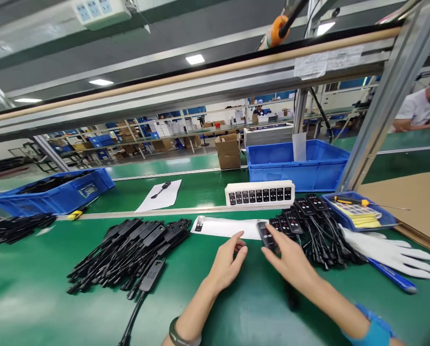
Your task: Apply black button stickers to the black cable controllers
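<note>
My right hand (290, 259) grips a black in-line cable controller (266, 235) between thumb and fingers. Its dark cable hangs down, blurred, below the palm. To the left, my left hand (226, 262) hovers over the green bench with thumb and index finger apart and nothing visible between them. Just beyond the hands lies a white label strip (232, 227), with one black label (199, 224) at its left end. A pile of controllers with labelled faces (310, 226) lies right of my right hand. Left of my left hand is a heap of similar controllers without visible labels (139, 245).
A white holder (260, 193) with a row of black labels stands behind the strip. Blue bins (297, 166) sit at the back. At right are a small blue tray (361, 211) with a screwdriver, white gloves (391, 252) and cardboard (412, 206). A metal frame post (384, 105) rises there.
</note>
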`<action>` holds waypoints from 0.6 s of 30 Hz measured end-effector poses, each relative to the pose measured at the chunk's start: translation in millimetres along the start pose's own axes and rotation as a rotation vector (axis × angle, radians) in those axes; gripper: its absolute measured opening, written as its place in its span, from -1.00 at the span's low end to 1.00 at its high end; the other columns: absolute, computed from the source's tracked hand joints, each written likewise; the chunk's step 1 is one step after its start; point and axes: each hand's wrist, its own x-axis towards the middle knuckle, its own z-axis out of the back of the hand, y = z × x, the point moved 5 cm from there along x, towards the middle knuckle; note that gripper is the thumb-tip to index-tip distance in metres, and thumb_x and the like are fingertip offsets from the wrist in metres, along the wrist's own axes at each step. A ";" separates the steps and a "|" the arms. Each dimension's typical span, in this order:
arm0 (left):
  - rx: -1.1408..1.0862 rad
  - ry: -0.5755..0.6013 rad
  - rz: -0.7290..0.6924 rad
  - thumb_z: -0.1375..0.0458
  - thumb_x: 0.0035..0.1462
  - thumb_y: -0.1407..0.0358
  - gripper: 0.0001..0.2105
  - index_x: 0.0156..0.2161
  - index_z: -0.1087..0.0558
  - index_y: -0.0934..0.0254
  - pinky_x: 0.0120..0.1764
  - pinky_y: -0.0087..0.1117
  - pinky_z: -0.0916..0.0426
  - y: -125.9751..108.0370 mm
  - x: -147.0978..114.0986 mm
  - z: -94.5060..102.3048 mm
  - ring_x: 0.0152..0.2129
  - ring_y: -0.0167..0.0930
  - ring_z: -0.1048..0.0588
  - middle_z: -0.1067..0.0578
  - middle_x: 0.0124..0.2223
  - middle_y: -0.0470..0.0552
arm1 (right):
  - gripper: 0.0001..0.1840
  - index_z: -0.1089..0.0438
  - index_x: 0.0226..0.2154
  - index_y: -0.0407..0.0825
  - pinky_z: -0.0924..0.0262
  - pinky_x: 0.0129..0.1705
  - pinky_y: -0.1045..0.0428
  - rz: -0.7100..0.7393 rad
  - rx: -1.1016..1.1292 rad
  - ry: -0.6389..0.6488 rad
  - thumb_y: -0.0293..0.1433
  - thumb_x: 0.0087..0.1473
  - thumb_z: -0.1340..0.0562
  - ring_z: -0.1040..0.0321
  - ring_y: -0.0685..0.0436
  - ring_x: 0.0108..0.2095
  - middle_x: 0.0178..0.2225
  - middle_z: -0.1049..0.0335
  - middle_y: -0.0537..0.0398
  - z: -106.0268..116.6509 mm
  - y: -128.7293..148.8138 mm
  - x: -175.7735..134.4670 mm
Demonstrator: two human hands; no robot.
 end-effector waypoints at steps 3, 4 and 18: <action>0.426 -0.062 -0.082 -0.08 0.12 0.05 -0.45 0.17 -0.23 0.24 0.20 -0.02 0.22 4.0 5.9 23.8 0.21 -0.12 -0.02 -0.16 0.24 0.20 | -0.46 -0.14 0.15 -0.31 -0.28 -0.13 -0.18 -0.102 -0.374 0.029 -0.40 0.15 -0.06 -0.36 -0.34 -0.16 -0.14 -0.35 -0.31 26.6 -28.7 19.2; 0.503 -0.043 -0.062 -0.07 0.12 0.04 -0.44 0.18 -0.22 0.25 0.20 0.01 0.29 7.0 6.5 26.9 0.24 -0.10 0.07 -0.09 0.27 0.21 | -0.49 -0.19 0.11 -0.34 -0.28 -0.19 -0.20 -0.135 -0.513 0.059 -0.45 0.13 -0.07 -0.37 -0.38 -0.20 -0.19 -0.37 -0.34 33.2 -36.1 25.0; 0.530 0.007 0.021 -0.17 -0.01 0.04 -0.26 0.22 -0.14 0.38 0.17 0.16 0.38 9.0 -3.5 1.5 0.23 0.12 0.25 0.05 0.30 0.33 | -0.86 -0.45 -0.29 -0.09 -0.27 -0.25 0.03 0.142 -0.168 0.388 -0.45 0.16 -0.17 -0.40 -0.07 -0.33 -0.37 -0.45 0.08 -110.0 73.3 125.5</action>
